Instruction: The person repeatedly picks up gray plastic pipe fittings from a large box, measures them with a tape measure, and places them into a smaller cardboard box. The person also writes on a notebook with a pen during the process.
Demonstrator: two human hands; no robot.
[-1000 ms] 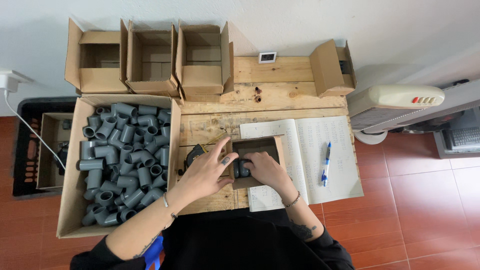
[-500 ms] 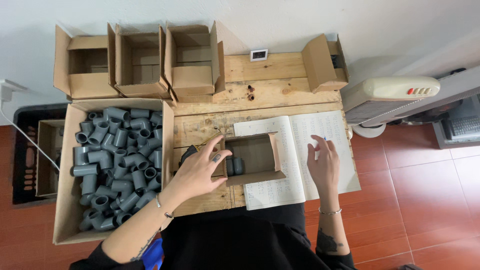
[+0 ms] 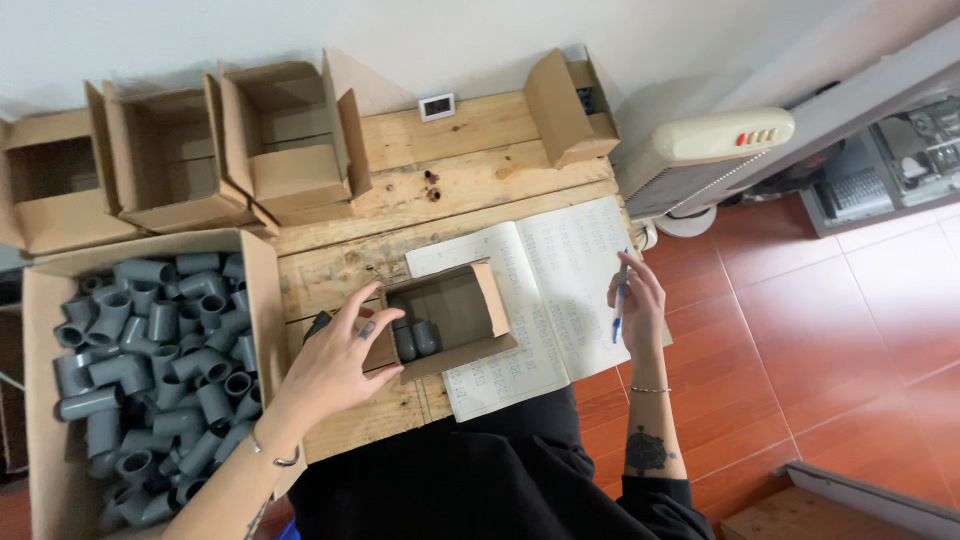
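Note:
A small open cardboard box (image 3: pixel 478 306) lies on an open notebook (image 3: pixel 560 270) on a wooden table (image 3: pixel 470 170). Inside it lie two grey pipe fittings (image 3: pixel 415 340). My left hand (image 3: pixel 335 365) rests on the box's left flap, fingers spread, holding nothing. My right hand (image 3: pixel 637 305) is at the notebook's right edge, fingers around a blue pen (image 3: pixel 619 305).
A large cardboard box (image 3: pixel 45 300) full of several grey pipe fittings (image 3: pixel 160 360) stands to the left. Three empty open boxes (image 3: pixel 180 150) line the back; another box (image 3: pixel 565 105) sits back right. A small white device (image 3: pixel 437 105) lies on the table. A white fan (image 3: pixel 700 150) stands on the red tile floor.
My right hand has left the small box and moved right to the notebook's edge, taking hold of the blue pen. My left hand stays on the box's left flap.

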